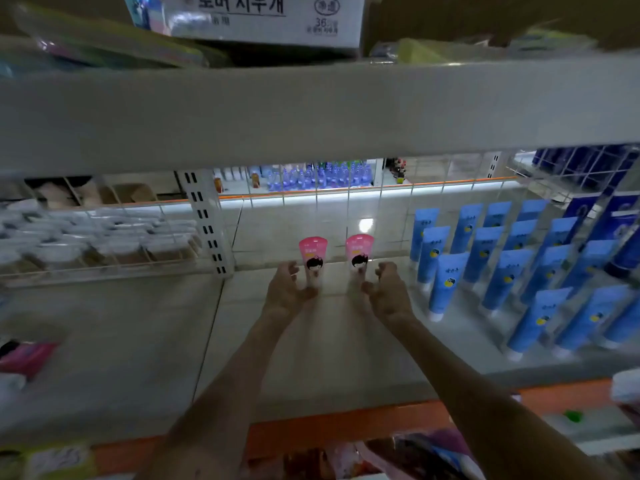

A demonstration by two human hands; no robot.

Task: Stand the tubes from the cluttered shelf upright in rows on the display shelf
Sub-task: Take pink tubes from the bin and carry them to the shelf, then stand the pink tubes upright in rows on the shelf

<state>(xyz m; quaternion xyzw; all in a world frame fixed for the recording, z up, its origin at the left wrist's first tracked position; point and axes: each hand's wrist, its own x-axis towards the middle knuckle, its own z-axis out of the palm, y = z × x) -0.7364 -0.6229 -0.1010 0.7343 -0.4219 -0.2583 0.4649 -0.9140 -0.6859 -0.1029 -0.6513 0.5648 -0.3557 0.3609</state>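
Shelf (311, 362) wide, pale; upper shelf (311, 109) overhangs view. Both arms stretched far, side by side. Blue tubes (502, 271) upright in rows at right, near right hand (389, 296). Left hand (285, 294): thumb and curled fingers pinch base of left pink tube (313, 256). Right hand: thumb at base of right pink tube (359, 252), fingers curled beside it; grip unclear. Both pink tubes upright, mid-shelf, apart.
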